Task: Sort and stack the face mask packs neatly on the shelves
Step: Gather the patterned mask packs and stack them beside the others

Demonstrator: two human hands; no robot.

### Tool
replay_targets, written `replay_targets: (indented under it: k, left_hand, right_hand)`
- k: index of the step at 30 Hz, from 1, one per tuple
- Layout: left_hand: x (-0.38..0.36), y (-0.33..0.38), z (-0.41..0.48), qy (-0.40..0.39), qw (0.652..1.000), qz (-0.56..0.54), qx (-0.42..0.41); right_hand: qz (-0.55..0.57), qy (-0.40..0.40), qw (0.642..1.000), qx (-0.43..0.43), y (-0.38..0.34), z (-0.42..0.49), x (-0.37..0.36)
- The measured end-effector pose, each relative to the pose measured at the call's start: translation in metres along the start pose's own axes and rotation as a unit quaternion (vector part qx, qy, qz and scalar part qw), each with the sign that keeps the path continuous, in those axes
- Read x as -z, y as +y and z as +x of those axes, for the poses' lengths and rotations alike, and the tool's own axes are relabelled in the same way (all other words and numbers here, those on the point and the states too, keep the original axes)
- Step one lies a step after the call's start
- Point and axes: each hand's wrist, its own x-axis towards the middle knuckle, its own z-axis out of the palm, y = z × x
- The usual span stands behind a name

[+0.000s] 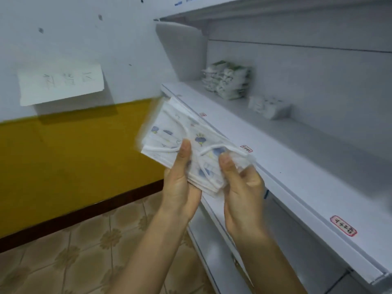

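- Your left hand point(180, 187) and right hand point(241, 187) both grip one printed mask pack point(186, 143), thumbs on top, just in front of the shelf edge point(282, 166).
- Farther back, two stacks of packs point(227, 81) sit on the shelf.

Clear pack of white printed face masks point(180, 143): motion-blurred at its upper left edge, lower part hidden behind hands. Handwriting on white paper note point(61, 82) and red-bordered shelf labels point(343, 228) unreadable. Shelf stacks too blurred.
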Motion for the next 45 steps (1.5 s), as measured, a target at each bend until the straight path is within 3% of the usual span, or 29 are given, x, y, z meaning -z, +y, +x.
replay_targets:
  k: [3,6,9,13,17,20,23,27,28,29,32,33,34,38,39,41,42,43,45]
  left_hand:
    - [0.001,-0.012,0.034,0.017,0.999,0.05,-0.009]
    - [0.011,-0.018,0.072,0.019,0.965,0.253,-0.064]
    - [0.018,-0.027,0.122,-0.088,0.905,0.405,-0.096]
    - [0.023,-0.043,0.208,-0.199,0.866,0.453,-0.068]
    - [0.024,-0.061,0.299,-0.292,0.775,0.549,-0.112]
    - [0.023,-0.066,0.36,-0.322,0.744,0.568,-0.14]
    - [0.046,-0.074,0.412,-0.35,0.698,0.6,-0.176]
    - [0.081,-0.093,0.444,-0.457,0.513,0.723,-0.082]
    - [0.084,-0.097,0.45,-0.478,0.502,0.717,-0.068]
    - [0.082,-0.099,0.457,-0.495,0.533,0.685,-0.045]
    - [0.058,-0.107,0.486,-0.455,0.72,0.517,0.083]
    - [0.046,-0.112,0.498,-0.422,0.759,0.486,0.1]
    - [0.035,-0.12,0.511,-0.395,0.777,0.482,0.093]
    - [0.004,-0.157,0.564,-0.373,0.775,0.506,0.064]
    - [0.002,-0.166,0.574,-0.375,0.75,0.542,0.052]
    - [0.004,-0.181,0.586,-0.384,0.655,0.651,-0.012]
    - [0.007,-0.187,0.59,-0.379,0.625,0.682,-0.034]
    - [0.011,-0.193,0.593,-0.372,0.622,0.687,-0.04]
    - [0.022,-0.203,0.595,-0.366,0.649,0.665,-0.051]
  right_hand:
    - [-0.064,0.084,0.99,0.091,-0.011,0.032,0.023]
    - [-0.137,0.128,0.97,0.155,-0.026,0.056,0.047]
    - [-0.206,0.163,0.943,0.206,-0.037,0.081,0.063]
    - [-0.247,0.213,0.909,0.257,-0.044,0.132,0.077]
    - [-0.285,0.266,0.869,0.304,-0.041,0.198,0.075]
    - [-0.348,0.292,0.832,0.319,-0.038,0.253,0.065]
    - [-0.49,0.285,0.793,0.224,-0.03,0.294,0.071]
    - [-0.671,0.253,0.697,-0.006,-0.011,0.298,0.099]
    - [-0.679,0.257,0.687,-0.028,-0.011,0.298,0.101]
    - [-0.677,0.263,0.687,-0.031,-0.014,0.301,0.099]
    - [-0.596,0.301,0.744,0.026,-0.033,0.33,0.091]
    - [-0.562,0.317,0.762,0.056,-0.041,0.345,0.088]
    - [-0.53,0.341,0.773,0.075,-0.049,0.36,0.086]
    - [-0.527,0.423,0.736,0.036,-0.069,0.421,0.1]
    - [-0.534,0.433,0.726,0.018,-0.071,0.434,0.105]
    - [-0.558,0.437,0.705,-0.023,-0.072,0.451,0.117]
    - [-0.577,0.434,0.69,-0.043,-0.07,0.455,0.121]
    - [-0.597,0.434,0.673,-0.056,-0.068,0.457,0.126]
    - [-0.627,0.458,0.629,-0.045,-0.065,0.457,0.135]
